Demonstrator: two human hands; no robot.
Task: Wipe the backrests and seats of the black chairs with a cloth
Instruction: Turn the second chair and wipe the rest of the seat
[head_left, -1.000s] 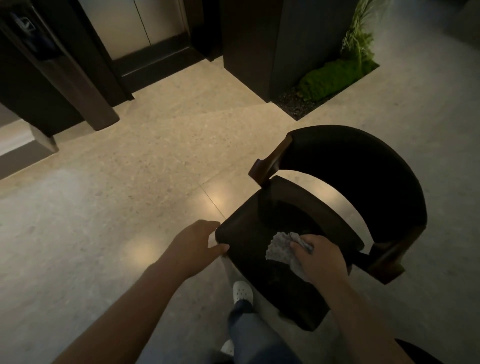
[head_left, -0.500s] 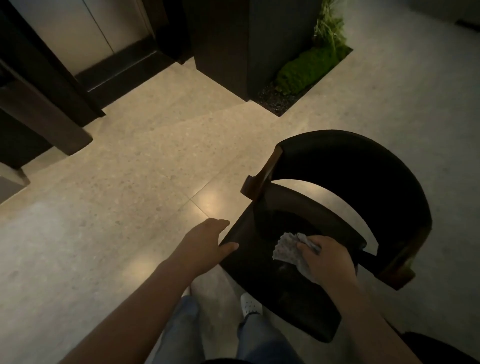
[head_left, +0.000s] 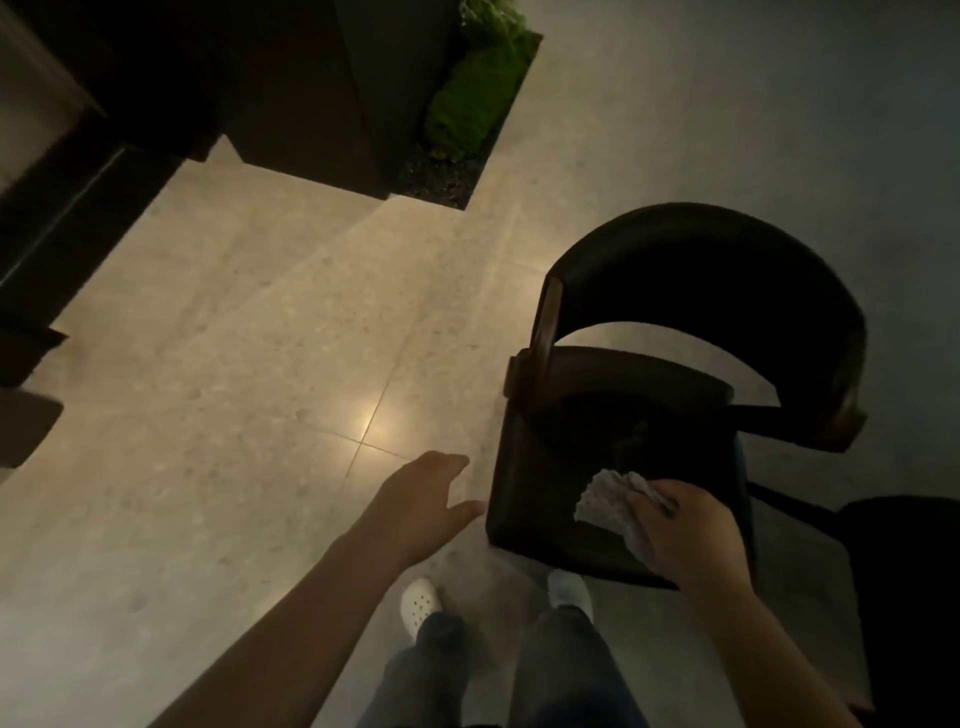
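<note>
light: dim, warm | glare: floor (head_left: 260, 415) hotspot left of right hand's (head_left: 685, 530) cloth (head_left: 605, 501) grip | shadow: seat (head_left: 597, 431) beyond it near-black | image: soft, edges bowed

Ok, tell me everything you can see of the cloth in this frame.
The cloth is pale, greyish-white, with a fine textured surface, crumpled into a bunch. The right hand grips it against the front of the black chair's seat; a fanned edge sticks out left of the hand.
</note>
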